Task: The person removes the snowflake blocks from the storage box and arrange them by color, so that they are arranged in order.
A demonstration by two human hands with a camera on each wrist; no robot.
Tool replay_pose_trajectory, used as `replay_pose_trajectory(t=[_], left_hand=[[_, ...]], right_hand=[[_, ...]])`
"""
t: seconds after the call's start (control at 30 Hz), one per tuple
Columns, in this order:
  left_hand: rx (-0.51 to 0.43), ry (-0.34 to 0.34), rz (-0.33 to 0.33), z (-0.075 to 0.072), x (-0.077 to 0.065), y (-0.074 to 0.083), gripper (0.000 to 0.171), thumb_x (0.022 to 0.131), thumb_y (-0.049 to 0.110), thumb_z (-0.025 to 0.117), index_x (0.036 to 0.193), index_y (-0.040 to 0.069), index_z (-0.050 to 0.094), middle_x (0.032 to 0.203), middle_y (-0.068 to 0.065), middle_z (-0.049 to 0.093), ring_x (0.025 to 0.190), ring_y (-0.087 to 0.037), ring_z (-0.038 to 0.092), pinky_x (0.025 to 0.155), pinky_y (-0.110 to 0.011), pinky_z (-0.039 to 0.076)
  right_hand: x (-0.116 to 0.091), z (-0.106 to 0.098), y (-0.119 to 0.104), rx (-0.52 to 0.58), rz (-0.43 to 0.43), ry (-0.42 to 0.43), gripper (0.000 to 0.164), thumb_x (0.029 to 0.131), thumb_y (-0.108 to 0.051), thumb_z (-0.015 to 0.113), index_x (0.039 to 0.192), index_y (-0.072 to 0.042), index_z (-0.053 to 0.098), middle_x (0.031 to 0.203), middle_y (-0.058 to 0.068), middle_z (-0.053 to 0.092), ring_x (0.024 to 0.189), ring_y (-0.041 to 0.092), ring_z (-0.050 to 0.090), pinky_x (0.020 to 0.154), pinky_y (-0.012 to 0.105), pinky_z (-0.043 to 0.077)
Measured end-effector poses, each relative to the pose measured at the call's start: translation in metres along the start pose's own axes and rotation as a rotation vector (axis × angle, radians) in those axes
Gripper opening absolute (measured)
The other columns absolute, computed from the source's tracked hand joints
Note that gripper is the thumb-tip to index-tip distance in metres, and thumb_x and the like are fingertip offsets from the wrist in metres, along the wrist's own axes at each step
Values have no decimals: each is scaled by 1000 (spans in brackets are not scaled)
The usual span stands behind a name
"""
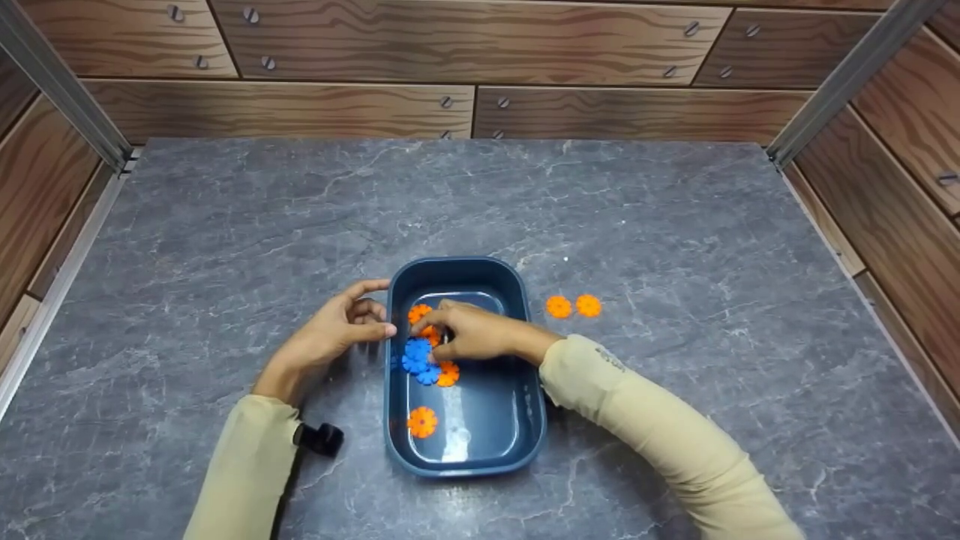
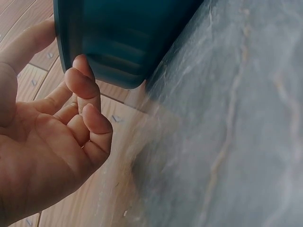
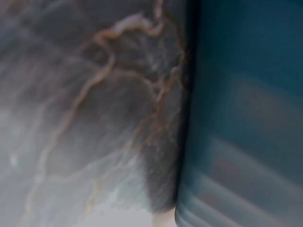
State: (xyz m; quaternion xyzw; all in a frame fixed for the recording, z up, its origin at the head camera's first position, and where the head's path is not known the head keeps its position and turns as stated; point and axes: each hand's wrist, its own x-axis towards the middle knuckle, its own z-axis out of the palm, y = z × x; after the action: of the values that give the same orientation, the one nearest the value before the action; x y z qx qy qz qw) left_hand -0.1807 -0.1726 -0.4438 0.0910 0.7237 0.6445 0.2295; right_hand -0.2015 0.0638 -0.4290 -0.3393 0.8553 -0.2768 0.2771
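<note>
A dark blue tub [image 1: 491, 431] stands on the table, holding orange flower-shaped discs [image 1: 421, 421] and a cluster of blue flower-shaped discs [image 1: 417, 354]. My left hand [image 1: 341, 322] holds the tub's left rim, thumb on the edge. In the left wrist view, the other fingers of that hand [image 2: 61, 118] bend beside the outer wall. Inside the tub, my right hand [image 1: 472, 330] reaches down over the blue discs, thumb and index finger apart at the cluster. It partly covers an orange disc. The right wrist view has only the table and the tub's outer wall [image 3: 246, 118].
Two orange discs [image 1: 574, 306] lie side by side on the grey marbled table [image 1: 675, 240], right of the tub. A black wrist strap mount [image 1: 321, 439] sits at my left sleeve. Wood-patterned panels [image 1: 480, 41] enclose the table at the back and sides.
</note>
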Motion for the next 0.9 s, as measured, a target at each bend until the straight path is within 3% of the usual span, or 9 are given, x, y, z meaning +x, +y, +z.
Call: replay_pose_trajectory(t=[0.37, 0.9], left_hand=[[5, 1, -19, 0, 0, 0, 70, 86, 9, 70, 145, 4, 33, 93, 1, 55, 84, -10, 55, 76, -20, 47], [-12, -4, -8, -1, -1, -1, 70, 86, 8, 70, 145, 2, 32, 93, 0, 55, 82, -9, 56, 77, -20, 49]], right_hand=[[1, 2, 0, -38, 33, -31, 43, 89, -19, 68, 132, -16, 60, 105, 10, 55, 89, 17, 47, 81, 31, 40], [2, 3, 0, -85, 30, -26, 39, 89, -19, 68, 128, -18, 62, 104, 8, 56, 87, 16, 46, 79, 30, 39]])
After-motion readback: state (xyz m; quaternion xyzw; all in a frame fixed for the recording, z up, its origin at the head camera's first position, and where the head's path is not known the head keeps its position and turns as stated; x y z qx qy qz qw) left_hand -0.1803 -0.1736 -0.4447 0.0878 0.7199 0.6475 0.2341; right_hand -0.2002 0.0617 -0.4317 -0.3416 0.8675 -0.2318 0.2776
